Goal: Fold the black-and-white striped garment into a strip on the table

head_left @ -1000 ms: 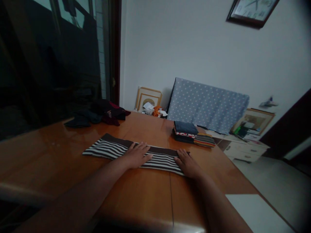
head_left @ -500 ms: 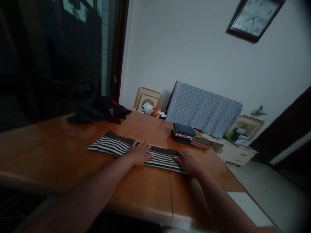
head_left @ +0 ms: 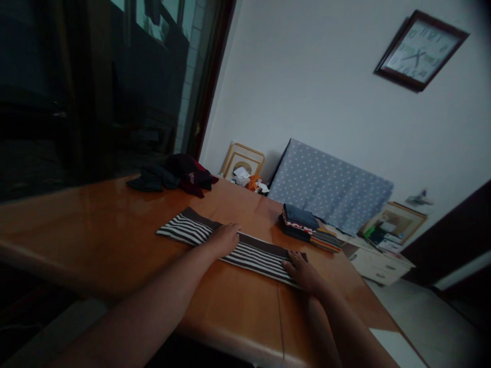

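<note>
A striped black-and-white cloth (head_left: 257, 255) with a dark band along its far edge lies in a long flat strip on the wooden table (head_left: 230, 294). My left hand (head_left: 225, 239) rests on the middle of the strip, its fingers together and pointing right; whether they pinch the fabric is hidden. Near the right end of the strip, my right hand (head_left: 301, 268) lies on the fabric with its fingers apart.
A folded stack of clothes (head_left: 301, 220) stands on the table's right part. Dark crumpled clothes (head_left: 187, 174) lie at the back left. Behind are a dotted blue cloth (head_left: 330, 181), picture frames (head_left: 243, 158) and a drawer cabinet (head_left: 379, 263).
The view has shifted, so most things appear lower and farther right. My left hand's fingers have drawn together on the cloth. My right hand stays near the right end.
</note>
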A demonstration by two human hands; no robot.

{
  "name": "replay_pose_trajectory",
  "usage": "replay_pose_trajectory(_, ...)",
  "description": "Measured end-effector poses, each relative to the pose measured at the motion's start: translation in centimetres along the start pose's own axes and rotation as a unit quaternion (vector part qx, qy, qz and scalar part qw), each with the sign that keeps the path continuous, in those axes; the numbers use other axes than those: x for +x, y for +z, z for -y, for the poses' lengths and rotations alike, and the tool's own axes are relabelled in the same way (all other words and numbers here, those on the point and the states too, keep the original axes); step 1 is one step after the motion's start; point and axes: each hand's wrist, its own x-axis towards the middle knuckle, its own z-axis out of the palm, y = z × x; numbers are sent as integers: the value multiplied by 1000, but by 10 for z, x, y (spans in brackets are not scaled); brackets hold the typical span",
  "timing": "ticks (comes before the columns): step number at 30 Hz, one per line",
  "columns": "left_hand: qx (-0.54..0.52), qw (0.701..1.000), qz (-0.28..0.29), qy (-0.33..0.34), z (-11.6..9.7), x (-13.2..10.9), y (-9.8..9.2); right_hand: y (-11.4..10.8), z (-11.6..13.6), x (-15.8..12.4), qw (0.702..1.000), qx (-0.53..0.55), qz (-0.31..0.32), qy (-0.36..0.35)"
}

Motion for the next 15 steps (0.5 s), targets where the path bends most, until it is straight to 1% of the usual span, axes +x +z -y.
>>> replay_pose_trajectory(3, 25, 1000, -7, 3, 3, 0, -5, -13, 14, 8, 999, 4, -41, -19)
replay_pose_trajectory(6, 62, 998, 0, 8, 2, -1, -4, -19, 35, 18, 998, -8, -67, -19)
replay_pose_trajectory(8, 75, 997, 11, 16, 1, -2, -2, -18, 52, 26, 997, -19, -65, -34)
replay_pose_trajectory(11, 77, 996, 24, 27, 1, -2, -1, -12, 77, 38, 994, -27, -60, -82)
replay_pose_trajectory(15, 85, 996, 15, 20, 1, -4, 0, -7, 97, 54, 993, -42, -28, -111)
